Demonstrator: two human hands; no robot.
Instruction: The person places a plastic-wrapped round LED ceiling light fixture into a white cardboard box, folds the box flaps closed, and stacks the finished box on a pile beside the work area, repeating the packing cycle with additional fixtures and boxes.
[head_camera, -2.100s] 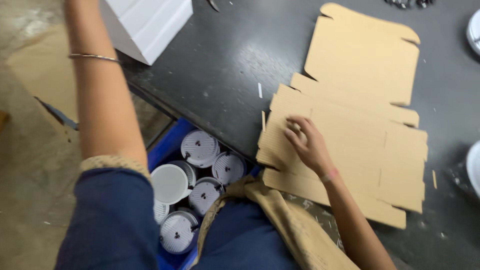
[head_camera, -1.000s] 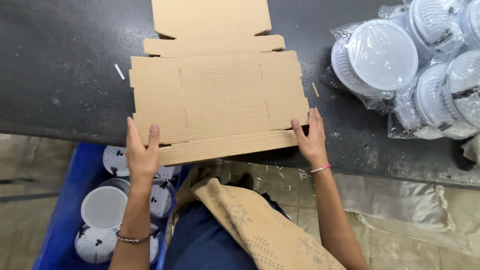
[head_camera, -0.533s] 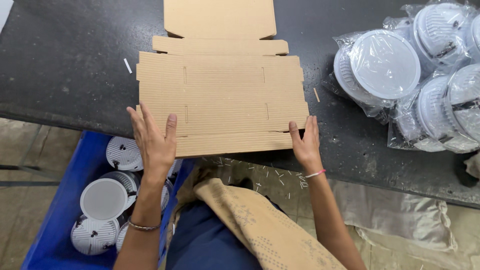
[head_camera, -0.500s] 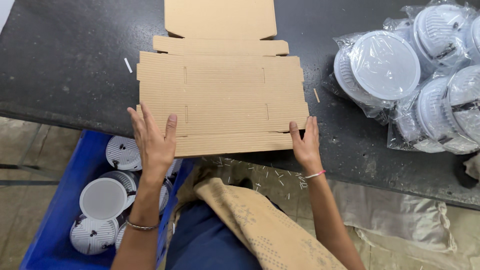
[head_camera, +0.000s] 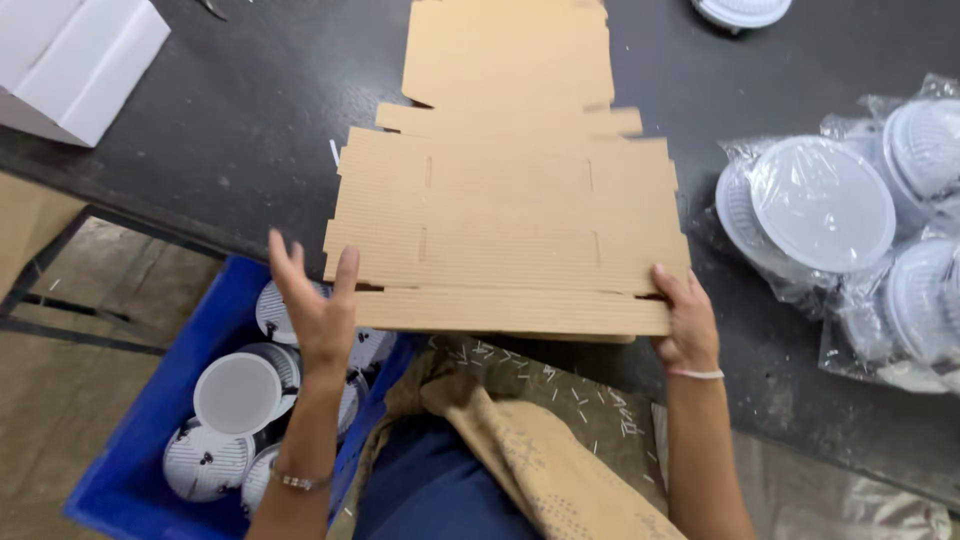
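A flat, die-cut brown cardboard box blank (head_camera: 510, 200) lies on the dark table (head_camera: 230, 130), its near edge over the table's front. My left hand (head_camera: 315, 305) is open with fingers spread at the blank's near left corner, the thumb touching the edge. At the near right corner my right hand (head_camera: 685, 325) has its fingers curled on the blank's lower flap.
A blue crate (head_camera: 140, 440) holding several round white lamp-like parts sits below the table at left. Clear bags of white round lids (head_camera: 830, 210) lie on the table at right. A white box (head_camera: 70, 50) stands at the far left corner.
The view has tilted so the blank sits lower and larger. My left hand has lifted off the corner and opened; my right hand stays on the right corner.
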